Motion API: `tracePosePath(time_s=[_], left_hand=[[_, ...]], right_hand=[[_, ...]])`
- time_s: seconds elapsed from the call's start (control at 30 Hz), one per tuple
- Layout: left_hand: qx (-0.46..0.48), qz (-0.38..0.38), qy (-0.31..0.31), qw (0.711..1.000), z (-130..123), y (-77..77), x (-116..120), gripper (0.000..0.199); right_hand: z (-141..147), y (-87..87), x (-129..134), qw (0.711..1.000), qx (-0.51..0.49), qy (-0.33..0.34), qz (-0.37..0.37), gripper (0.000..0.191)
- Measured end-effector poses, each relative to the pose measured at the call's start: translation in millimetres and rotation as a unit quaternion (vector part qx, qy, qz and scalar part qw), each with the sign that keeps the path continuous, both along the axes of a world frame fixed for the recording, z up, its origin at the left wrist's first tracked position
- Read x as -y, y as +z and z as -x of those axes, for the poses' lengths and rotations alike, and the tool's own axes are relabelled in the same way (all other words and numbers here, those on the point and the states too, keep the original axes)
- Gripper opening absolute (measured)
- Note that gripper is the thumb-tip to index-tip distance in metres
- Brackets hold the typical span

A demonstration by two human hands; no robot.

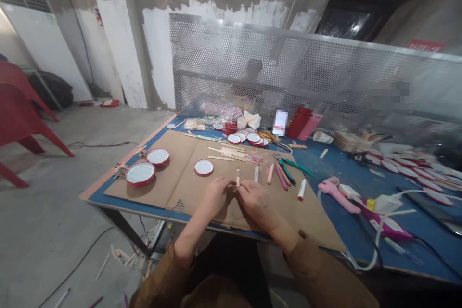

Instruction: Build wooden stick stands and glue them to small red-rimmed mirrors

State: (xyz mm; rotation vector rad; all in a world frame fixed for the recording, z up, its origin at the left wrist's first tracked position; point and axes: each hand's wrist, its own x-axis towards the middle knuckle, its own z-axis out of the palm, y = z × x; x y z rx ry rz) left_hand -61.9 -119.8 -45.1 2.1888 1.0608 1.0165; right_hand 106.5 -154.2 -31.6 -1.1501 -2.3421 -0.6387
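Observation:
Both hands meet over the cardboard sheet (173, 168) near the table's front edge. Between their fingertips a short flat wooden craft stick (237, 176) points away from me. My left hand (217, 196) pinches its lower end from one side, and my right hand (257, 198) grips it from the other. The fingers partly hide that end. Ahead of my left hand lies a red-rimmed white disc (204, 167). More loose craft sticks (227, 151) are beyond the hands, beside a heap of small colourful bands (255, 157). A white marker (256, 173) lies just past my right hand.
Two red-rimmed discs with sticks (140, 173) lie at the left. To the right are green-handled pliers (287, 172), another marker (302, 189), a pink glue gun (338, 194) and a purple power strip (388, 225) with cords. A perforated metal panel (224, 62) borders the table's back.

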Motion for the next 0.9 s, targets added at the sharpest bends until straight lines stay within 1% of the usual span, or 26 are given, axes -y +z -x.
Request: tracePosePath(time_s=[0.1, 0.17, 0.23, 0.37, 0.5, 0.57, 0.63, 0.73, 0.77, 0.8, 0.83, 0.87, 0.9], left_hand=[[-0.073, -0.038, -0.023, 0.996, -3, 0.9, 4, 0.038], [-0.126, -0.049, -0.02, 0.991, -5, 1.8, 7, 0.039], [-0.16, -0.051, -0.013, 0.986, -6, 2.7, 10, 0.039], [-0.193, -0.054, -0.005, 0.98, -6, 3.7, 11, 0.036], [-0.206, -0.07, 0.008, 0.976, -7, 1.6, 11, 0.035], [-0.209, -0.08, 0.013, 0.975, -7, 0.2, 11, 0.034], [-0.209, -0.089, 0.015, 0.974, -8, -0.9, 11, 0.032], [-0.211, -0.091, 0.014, 0.973, -8, -3.1, 10, 0.034], [-0.211, -0.092, 0.012, 0.973, -7, -4.2, 9, 0.036], [-0.21, -0.094, 0.011, 0.973, -7, -5.5, 9, 0.037], [-0.208, -0.097, 0.009, 0.973, -6, -6.7, 9, 0.038], [-0.204, -0.102, 0.006, 0.974, -6, -7.7, 9, 0.039], [-0.198, -0.107, 0.003, 0.974, -5, -8.4, 9, 0.04]], right_hand=[[-2, -1.0, 3, 1.0, 0.0, 0.0, 0.022, 0.022], [-3, -1.8, 3, 1.0, 0.0, 0.004, 0.027, 0.023], [-4, -1.9, 4, 1.0, 0.003, 0.008, 0.027, 0.021], [-4, -0.1, 4, 0.999, 0.006, 0.006, 0.041, 0.02], [-5, 1.2, 10, 0.998, -0.03, 0.017, 0.059, 0.018], [-8, 1.9, 16, 0.997, -0.047, 0.025, 0.052, 0.017], [-15, 3.5, 24, 0.997, -0.063, 0.017, 0.032, 0.016], [-41, 8.1, 39, 0.996, -0.079, -0.029, -0.024, 0.018], [-54, 10.2, 44, 0.995, -0.075, -0.052, -0.047, 0.019], [-70, 12.6, 50, 0.994, -0.063, -0.075, -0.047, 0.021], [-88, 15.1, 55, 0.992, -0.049, -0.109, -0.031, 0.023], [-107, 17.7, 59, 0.987, -0.037, -0.152, -0.03, 0.023], [-126, 20.1, 64, 0.977, -0.018, -0.208, -0.029, 0.024]])
